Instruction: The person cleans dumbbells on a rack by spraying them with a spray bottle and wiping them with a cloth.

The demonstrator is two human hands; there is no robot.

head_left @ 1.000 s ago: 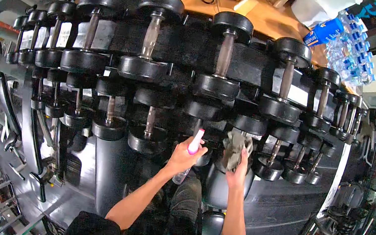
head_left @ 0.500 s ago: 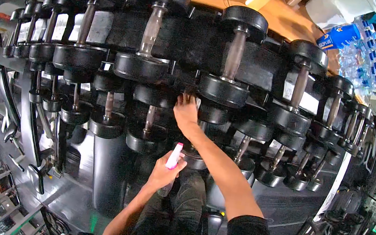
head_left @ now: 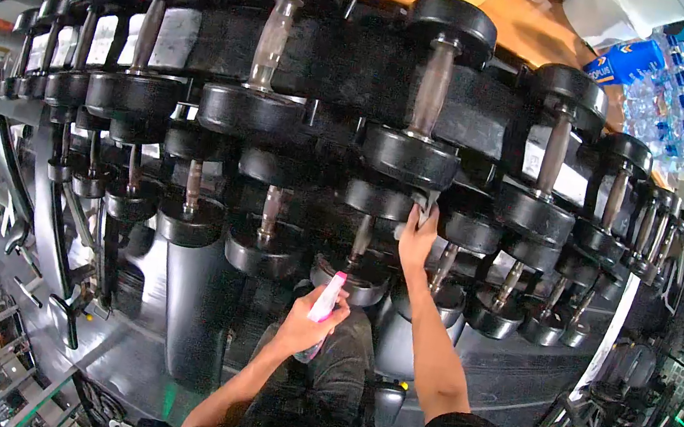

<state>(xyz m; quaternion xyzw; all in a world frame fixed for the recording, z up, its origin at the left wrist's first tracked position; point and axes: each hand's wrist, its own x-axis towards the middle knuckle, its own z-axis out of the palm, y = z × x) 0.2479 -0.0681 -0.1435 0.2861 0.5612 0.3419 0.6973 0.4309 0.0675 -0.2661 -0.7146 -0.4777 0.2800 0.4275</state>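
Observation:
My left hand (head_left: 309, 322) is wrapped round a spray bottle (head_left: 328, 296) with a pink and white top, held above my knees and below a lower-row dumbbell (head_left: 361, 237). Further up, my right hand (head_left: 419, 234) is closed on a grey cloth (head_left: 425, 202). It is by the right side of that dumbbell's upper head, just under the lower head of an upper-row dumbbell (head_left: 432, 92). The fingertips of my right hand are partly hidden by the cloth.
Two rows of black dumbbells fill the rack (head_left: 356, 79). Behind it, a wooden counter (head_left: 504, 18) bears cables, a white tub (head_left: 619, 15) and water bottles (head_left: 667, 111). A black padded bench (head_left: 200, 317) stands below the rack on the left, with gym machines further left.
My right hand has moved right from the gap between the rows, and the cloth shows in it. My left hand, still round the bottle, has shifted slightly right.

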